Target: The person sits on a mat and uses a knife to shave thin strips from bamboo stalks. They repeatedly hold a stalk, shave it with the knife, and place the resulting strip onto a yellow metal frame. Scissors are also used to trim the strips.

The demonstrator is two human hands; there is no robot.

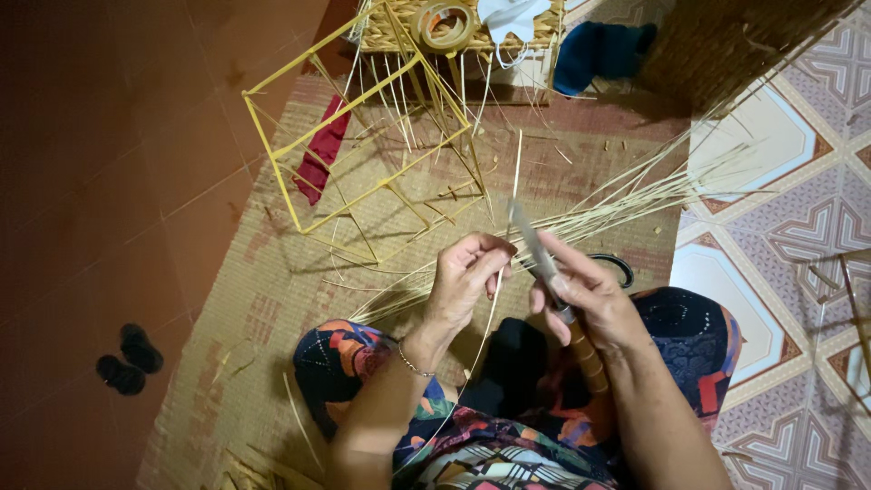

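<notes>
My left hand [467, 277] pinches a thin pale bamboo strip [513, 177] that runs up from my lap toward the mat. My right hand [585, 295] grips a knife [535, 249] with a grey blade and a ringed brown handle, its blade laid against the strip beside my left fingers. Both hands are above my knees, which are covered in patterned cloth. A bundle of long bamboo strips [626, 200] lies on the mat just beyond my hands, fanning to the right.
A yellow bamboo frame [363, 136] stands on the woven mat [263, 299] ahead. Behind it sit a woven basket with a tape roll [445, 25], a red cloth [319, 154] and a blue cloth [599, 50]. Black sandals [129, 358] lie left; patterned tiles [789, 227] right.
</notes>
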